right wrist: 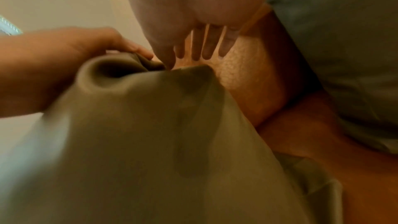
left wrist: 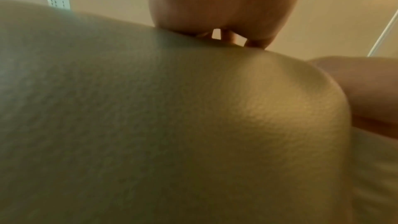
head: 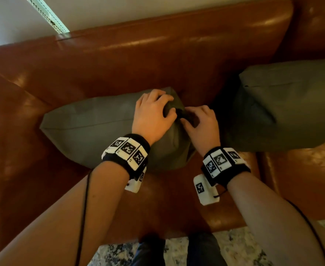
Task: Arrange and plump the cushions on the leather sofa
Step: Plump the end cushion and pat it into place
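Currently mid-plump on the grey-green cushion (head: 92, 129), lying flat on the seat of the brown leather sofa (head: 157, 60), near its left armrest. Bunched and pinched up at the far right corner, with a deep fold and a dark hollow where the fabric gathers; smooth and fairly flat across the rest, seam visible along the near edge. Left hand (head: 154, 114) clenched around that gathered corner, fingers curled over the top. Right hand (head: 202, 121) just beside it, fingertips curled into the same bunch of fabric, seemingly grasping it too. Next move probably calls for shaking or tugging the corner to spread the filling, then standing the cushion up against the backrest. Further right, a second grey-green cushion (head: 292, 104) leaning against the backrest, apart from both hands. Patterned rug (head: 240, 250) below.
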`<state>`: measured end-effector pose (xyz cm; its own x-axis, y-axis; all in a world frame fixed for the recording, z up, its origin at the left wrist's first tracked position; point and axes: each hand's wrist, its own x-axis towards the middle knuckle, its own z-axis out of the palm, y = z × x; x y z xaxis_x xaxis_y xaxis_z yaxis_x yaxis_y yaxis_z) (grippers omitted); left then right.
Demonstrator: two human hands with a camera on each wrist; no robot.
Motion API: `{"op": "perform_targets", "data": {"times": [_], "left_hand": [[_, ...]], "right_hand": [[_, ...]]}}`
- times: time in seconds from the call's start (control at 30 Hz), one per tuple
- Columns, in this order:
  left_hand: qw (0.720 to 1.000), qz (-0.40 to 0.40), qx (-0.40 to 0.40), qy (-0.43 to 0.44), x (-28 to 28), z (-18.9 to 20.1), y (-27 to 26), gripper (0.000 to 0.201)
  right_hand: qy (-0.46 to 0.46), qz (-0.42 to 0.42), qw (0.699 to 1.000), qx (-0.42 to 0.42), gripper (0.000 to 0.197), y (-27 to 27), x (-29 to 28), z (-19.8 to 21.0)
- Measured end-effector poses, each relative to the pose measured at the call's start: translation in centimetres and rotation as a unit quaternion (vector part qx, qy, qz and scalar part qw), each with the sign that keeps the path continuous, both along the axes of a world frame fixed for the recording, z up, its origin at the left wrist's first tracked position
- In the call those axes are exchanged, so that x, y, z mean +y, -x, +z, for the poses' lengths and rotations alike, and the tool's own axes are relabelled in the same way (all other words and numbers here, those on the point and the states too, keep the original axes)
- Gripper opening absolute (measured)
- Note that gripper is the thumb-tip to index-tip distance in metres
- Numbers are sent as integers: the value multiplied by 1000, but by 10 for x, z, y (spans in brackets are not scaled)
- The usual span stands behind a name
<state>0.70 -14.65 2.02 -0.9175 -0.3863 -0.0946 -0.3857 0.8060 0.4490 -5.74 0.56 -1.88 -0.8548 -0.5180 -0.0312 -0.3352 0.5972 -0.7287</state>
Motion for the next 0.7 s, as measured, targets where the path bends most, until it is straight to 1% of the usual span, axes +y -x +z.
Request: {"op": "perform_targets", "data": {"times": [0.13, 0.27, 0.33, 0.4, 0.5, 0.57, 0.63, 0.7], "left_hand": [[1000, 15, 27, 2, 1, -5, -10, 37], [998, 30, 61, -6, -6, -8, -24, 36], [995, 40, 83, -24, -11, -7, -28, 34], [994, 51, 89, -31, -14, -5, -30, 30], [993, 65, 86, -36, -16, -6, -29, 29], [993, 67, 89, -34, -14, -5, -28, 29], [994, 66, 84, -29, -13, -3, -27, 28], [995, 67, 64, -21, -12, 1, -24, 27]], "right_hand": [[-42, 74, 996, 36, 34, 13, -20, -6], [-76, 111, 989, 67, 21, 19, -31, -6], [-59, 90, 993, 50, 15, 20, -31, -4], [-19, 38, 999, 2, 11, 21, -30, -4], [34, -35, 996, -76, 8, 23, -28, -4], [45, -42, 994, -93, 9, 24, -29, -1], [35, -6, 997, -67, 17, 24, -31, 4], [-9, 60, 998, -19, 26, 24, -34, 8]]}}
